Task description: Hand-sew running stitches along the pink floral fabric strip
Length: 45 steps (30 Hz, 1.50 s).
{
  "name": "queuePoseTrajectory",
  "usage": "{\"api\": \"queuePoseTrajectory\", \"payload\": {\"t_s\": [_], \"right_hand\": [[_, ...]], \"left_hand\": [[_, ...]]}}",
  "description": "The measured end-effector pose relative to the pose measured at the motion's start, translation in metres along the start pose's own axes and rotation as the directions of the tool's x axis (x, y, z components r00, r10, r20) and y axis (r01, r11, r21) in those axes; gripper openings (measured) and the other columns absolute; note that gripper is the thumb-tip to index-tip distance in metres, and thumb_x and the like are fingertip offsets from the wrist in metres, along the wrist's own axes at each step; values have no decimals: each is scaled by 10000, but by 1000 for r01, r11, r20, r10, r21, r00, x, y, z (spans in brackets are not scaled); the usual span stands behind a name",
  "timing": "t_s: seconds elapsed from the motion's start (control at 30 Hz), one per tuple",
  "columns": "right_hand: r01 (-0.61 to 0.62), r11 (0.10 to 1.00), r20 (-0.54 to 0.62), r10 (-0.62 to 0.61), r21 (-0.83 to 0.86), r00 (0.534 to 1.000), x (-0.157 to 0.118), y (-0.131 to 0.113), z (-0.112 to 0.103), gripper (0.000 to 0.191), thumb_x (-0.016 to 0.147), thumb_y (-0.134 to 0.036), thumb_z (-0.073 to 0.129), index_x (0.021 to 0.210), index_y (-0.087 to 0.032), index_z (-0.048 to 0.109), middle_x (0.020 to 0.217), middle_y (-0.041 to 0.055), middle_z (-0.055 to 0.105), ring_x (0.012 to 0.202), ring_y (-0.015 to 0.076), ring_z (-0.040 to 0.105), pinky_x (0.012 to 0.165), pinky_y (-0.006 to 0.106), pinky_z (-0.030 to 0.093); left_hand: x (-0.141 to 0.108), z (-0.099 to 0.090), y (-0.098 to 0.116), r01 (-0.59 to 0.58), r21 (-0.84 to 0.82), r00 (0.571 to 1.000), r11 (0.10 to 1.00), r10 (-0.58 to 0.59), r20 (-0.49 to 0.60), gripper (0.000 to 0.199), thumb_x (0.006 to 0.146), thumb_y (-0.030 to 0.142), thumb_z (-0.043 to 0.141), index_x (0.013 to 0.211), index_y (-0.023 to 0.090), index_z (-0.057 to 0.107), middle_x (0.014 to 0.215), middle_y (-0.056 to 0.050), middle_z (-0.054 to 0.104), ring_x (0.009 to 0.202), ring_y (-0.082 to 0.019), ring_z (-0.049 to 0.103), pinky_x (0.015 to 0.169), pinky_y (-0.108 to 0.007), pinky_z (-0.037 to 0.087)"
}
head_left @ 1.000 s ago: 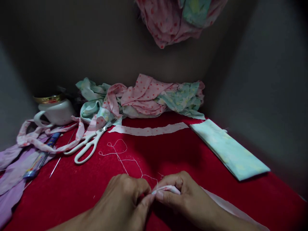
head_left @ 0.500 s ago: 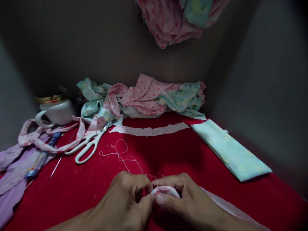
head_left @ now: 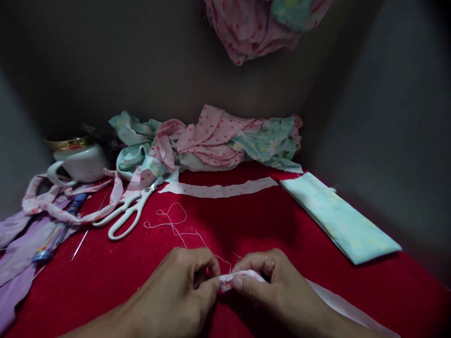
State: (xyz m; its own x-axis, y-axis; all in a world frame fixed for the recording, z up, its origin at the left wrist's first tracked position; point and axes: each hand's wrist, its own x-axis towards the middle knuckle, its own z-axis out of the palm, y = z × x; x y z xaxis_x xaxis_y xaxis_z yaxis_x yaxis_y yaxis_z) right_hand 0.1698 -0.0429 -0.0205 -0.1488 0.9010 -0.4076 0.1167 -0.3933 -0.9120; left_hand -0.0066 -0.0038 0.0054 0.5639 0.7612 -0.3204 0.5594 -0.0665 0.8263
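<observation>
Fabric strip [head_left: 224,282], pale with pink marks, sits between the two hands near the middle of the worktop's front edge. Left hand [head_left: 183,284] has its grip clamped on one end, thumb against fingers; right hand [head_left: 276,279] has its grip clamped just beside it, thumb on top and forefinger behind. Pinching from both sides probably keeps so small a piece taut and flat. White thread [head_left: 173,228] trails loosely from the fingertips towards the left rear, perhaps to leave slack; whether it is sewn in, I cannot tell.

White-handled scissors [head_left: 143,197] lie towards the rear left, handles facing the person, presumably for easy reach. Thin metal rod [head_left: 81,241] and clear tube with blue ends [head_left: 56,234] rest nearer the left edge, by lilac cloth [head_left: 19,272]. Folded mint cloth [head_left: 341,218] lies along the right edge, likely aside to leave the middle for handwork.

Red cloth [head_left: 306,244] covers the worktop, hiding what is beneath. Heaped fabric [head_left: 214,138] lines the rear edge, with a white mug [head_left: 84,163] at the rear-left corner. Dim grey walls [head_left: 134,61] close in behind; a pink dotted bundle [head_left: 243,35] shows above.
</observation>
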Motion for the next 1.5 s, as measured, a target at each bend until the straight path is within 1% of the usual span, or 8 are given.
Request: {"api": "queuePoseTrajectory", "payload": {"t_s": [0.07,0.13,0.27,0.4,0.57,0.73,1.07,1.5], "right_hand": [[-21,1000,3,21,14,1000,1,-1,0,185,714,-270,642,712,-107,730,570,22,592,510,87,419,464,197,282],[-31,999,5,31,27,1000,1,-1,1,183,718,-272,645,704,-111,732,562,23,600,495,81,413,458,195,274],[7,999,18,-7,34,1000,1,-2,0,155,721,-252,658,710,-125,745,545,9,596,489,73,413,464,186,286],[0,999,18,-1,41,1000,2,-4,0,132,709,-245,680,716,-137,756,534,3,599,486,72,420,453,178,283],[43,997,34,-46,63,998,1,-5,1,120,699,-243,688,702,-148,761,633,44,682,569,102,514,507,182,346],[31,996,38,-34,84,999,2,-6,2,121,701,-195,647,678,-142,754,571,17,643,501,74,456,473,172,311],[12,997,21,-14,77,1000,2,-7,0,115,675,-193,649,648,-120,733,517,-15,557,490,67,406,467,176,281],[29,996,28,-32,89,999,1,-6,0,109,684,-199,643,652,-130,721,510,-28,535,489,70,409,469,181,291]], "left_hand": [[-3,-7,2,-116,92,984,989,127,-122,177,792,254,484,907,182,598,699,-6,595,642,-159,532,553,-215,401],[-6,-13,3,-186,137,964,973,208,-164,194,823,241,454,973,196,570,713,-8,607,643,-158,546,549,-209,408],[-6,-16,2,-320,185,942,929,332,-38,231,864,194,386,697,173,545,615,-8,564,540,-122,500,492,-186,382],[-2,-10,-3,-438,325,873,838,482,-67,303,822,129,380,609,151,594,649,-49,545,565,-130,507,489,-192,375],[-2,-3,-5,-388,460,897,798,443,-12,359,823,137,384,618,160,678,562,-42,506,490,-125,453,449,-192,356],[-5,-5,-4,-308,525,939,793,343,34,332,812,129,413,601,166,666,571,-42,536,491,-128,476,455,-197,368],[-4,-7,-10,-274,562,957,781,279,78,288,807,123,440,648,168,676,630,-48,573,514,-129,503,477,-198,387],[0,-4,-18,-340,516,928,786,369,48,331,826,160,406,619,177,664,565,-30,502,465,-118,447,445,-189,365]]}}
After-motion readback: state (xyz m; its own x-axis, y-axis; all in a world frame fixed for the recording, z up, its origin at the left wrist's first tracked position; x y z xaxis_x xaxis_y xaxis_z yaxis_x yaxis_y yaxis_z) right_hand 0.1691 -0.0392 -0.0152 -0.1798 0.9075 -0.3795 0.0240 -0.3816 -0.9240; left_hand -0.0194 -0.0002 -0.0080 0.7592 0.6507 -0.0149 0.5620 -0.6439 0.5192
